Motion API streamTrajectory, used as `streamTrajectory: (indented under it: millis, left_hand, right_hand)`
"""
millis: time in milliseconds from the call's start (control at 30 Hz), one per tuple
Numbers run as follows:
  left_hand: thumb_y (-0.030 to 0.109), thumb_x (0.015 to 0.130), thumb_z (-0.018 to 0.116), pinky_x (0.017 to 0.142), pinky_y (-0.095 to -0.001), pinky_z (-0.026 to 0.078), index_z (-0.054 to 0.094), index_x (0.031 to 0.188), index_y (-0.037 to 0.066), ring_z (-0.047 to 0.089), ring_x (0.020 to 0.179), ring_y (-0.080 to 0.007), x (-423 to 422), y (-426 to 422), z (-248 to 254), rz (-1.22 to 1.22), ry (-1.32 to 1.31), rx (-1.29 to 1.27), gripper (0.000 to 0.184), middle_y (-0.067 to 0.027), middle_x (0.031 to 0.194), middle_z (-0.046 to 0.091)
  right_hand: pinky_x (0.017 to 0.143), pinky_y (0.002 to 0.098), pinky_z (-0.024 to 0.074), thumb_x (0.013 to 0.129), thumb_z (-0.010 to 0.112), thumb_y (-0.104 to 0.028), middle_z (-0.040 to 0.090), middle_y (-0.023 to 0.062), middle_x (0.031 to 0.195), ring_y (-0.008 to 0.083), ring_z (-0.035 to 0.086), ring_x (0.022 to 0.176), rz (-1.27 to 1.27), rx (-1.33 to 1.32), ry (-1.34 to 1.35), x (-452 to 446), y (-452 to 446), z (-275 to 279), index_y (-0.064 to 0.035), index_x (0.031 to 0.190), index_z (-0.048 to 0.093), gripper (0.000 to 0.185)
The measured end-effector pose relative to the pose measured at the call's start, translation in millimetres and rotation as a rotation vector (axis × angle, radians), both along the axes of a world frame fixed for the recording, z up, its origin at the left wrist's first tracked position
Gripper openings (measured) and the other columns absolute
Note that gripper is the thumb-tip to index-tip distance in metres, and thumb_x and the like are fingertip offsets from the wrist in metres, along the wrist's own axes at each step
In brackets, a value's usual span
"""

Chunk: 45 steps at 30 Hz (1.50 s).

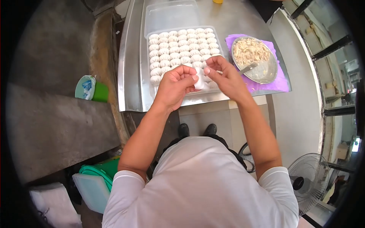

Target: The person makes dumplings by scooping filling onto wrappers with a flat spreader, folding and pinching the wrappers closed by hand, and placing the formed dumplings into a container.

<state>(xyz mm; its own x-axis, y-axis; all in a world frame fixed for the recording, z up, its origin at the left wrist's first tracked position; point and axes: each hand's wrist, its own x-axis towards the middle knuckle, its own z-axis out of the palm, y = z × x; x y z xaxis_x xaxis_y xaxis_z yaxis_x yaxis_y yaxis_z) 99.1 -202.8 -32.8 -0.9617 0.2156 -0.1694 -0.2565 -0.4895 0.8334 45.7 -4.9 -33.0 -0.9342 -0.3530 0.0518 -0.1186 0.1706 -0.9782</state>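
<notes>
A small white dough dumpling (199,79) is pinched between the thumb and fingers of my left hand (175,86). Close to its right side is my right hand (227,77), its fingers curled, with a gap showing between thumb and forefinger. Whether the right thumb touches the dough cannot be made out. Beneath both hands lies a clear plastic tray (149,57) filled with rows of pleated white dumplings (175,55); my hands cover part of its near rows. Right of the tray, a metal bowl (265,77) holds pale chopped filling (251,50) and a flat metal utensil (248,68).
The bowl rests on a purple cloth (280,84) on the steel table (131,68). A clear lid (171,15) lies behind the tray. To the left stands a green bin (99,92). A fan (310,182) is at lower right, and a green container (108,169) at lower left.
</notes>
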Motion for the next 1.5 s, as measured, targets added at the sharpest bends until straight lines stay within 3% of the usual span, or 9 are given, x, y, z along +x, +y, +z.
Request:
streamTrajectory:
  millis: [67,167,333,367,600,1033,1200,1267,1500]
  left_hand:
    - [0.005,0.095,0.066,0.079,-0.0305,0.056,0.065,0.11,0.002,0.062,0.085,-0.0114,-4,13,1,0.091,-0.1,-0.029,0.016,-0.0022,0.095,0.066]
    - [0.006,0.095,0.067,0.078,-0.029,0.057,0.067,0.112,0.003,0.063,0.084,-0.0113,-3,33,11,0.07,-0.126,-0.048,0.017,-0.0027,0.096,0.067]
    - [0.009,0.095,0.069,0.074,-0.0262,0.056,0.071,0.108,0.001,0.064,0.082,-0.0104,6,57,29,0.143,-0.052,-0.443,0.015,-0.0035,0.094,0.07]
    - [0.009,0.094,0.07,0.074,-0.0254,0.055,0.072,0.106,0.001,0.064,0.081,-0.0099,8,61,29,0.166,0.011,-0.537,0.015,-0.0036,0.093,0.07]
    - [0.005,0.089,0.076,0.072,-0.024,0.054,0.071,0.106,-0.001,0.064,0.082,-0.0082,19,107,11,0.235,0.187,-0.652,0.019,-0.0038,0.091,0.071]
    - [0.009,0.096,0.071,0.075,-0.0253,0.054,0.072,0.11,-0.004,0.063,0.082,-0.0082,18,151,-9,0.132,0.096,-0.437,0.019,-0.0048,0.092,0.072]
    - [0.013,0.099,0.068,0.076,-0.0241,0.053,0.072,0.111,-0.001,0.062,0.079,-0.0073,9,146,-19,0.032,0.085,-0.368,0.019,-0.0023,0.09,0.071]
    - [0.013,0.1,0.066,0.076,-0.025,0.053,0.069,0.111,0.001,0.062,0.078,-0.0081,8,150,-15,0.033,-0.092,-0.076,0.017,-0.0012,0.091,0.07]
    - [0.011,0.101,0.064,0.077,-0.0249,0.054,0.065,0.109,0.001,0.063,0.081,-0.0082,8,158,-27,-0.051,-0.063,-0.071,0.014,-0.0027,0.094,0.068]
  right_hand:
    - [0.086,0.0293,0.05,0.093,0.074,-0.022,0.062,0.0062,0.111,0.0144,0.059,0.102,-0.006,0.022,0.022,7,13,-2,-0.0002,0.118,0.061,0.035]
    - [0.085,0.0276,0.0499,0.095,0.071,-0.017,0.064,0.0068,0.108,0.012,0.059,0.102,0.155,-0.387,-0.149,35,16,0,0.0016,0.12,0.06,0.033]
    - [0.078,0.0244,0.0503,0.099,0.06,-0.006,0.069,0.0025,0.103,0.0071,0.062,0.086,0.105,-0.402,-0.106,25,53,-21,0.0031,0.124,0.063,0.027]
    - [0.077,0.0241,0.0504,0.099,0.059,-0.007,0.07,0.0024,0.103,0.0063,0.062,0.085,0.13,-0.49,-0.24,24,62,-22,0.003,0.124,0.063,0.026]
    - [0.076,0.0242,0.0519,0.101,0.06,-0.01,0.071,0.0027,0.101,0.0056,0.064,0.087,0.22,-0.625,-0.475,24,103,-14,0.0024,0.121,0.066,0.024]
    - [0.077,0.0236,0.0502,0.1,0.062,-0.011,0.071,0.0023,0.101,0.0068,0.064,0.087,0.257,-0.41,-0.36,24,151,-16,0.0006,0.12,0.067,0.024]
    - [0.073,0.0229,0.0501,0.102,0.06,-0.015,0.07,0.0016,0.095,0.006,0.063,0.084,0.126,-0.603,-0.488,30,153,-11,-0.0001,0.113,0.069,0.021]
    - [0.07,0.0226,0.0484,0.103,0.06,-0.017,0.069,0.0001,0.092,0.0051,0.061,0.081,0.103,-0.592,-0.484,29,156,-18,-0.0009,0.111,0.07,0.021]
    - [0.064,0.0224,0.0433,0.105,0.06,-0.029,0.062,-0.0042,0.084,0.0028,0.054,0.074,-0.056,-0.623,-0.405,40,157,-23,-0.0037,0.099,0.069,0.027]
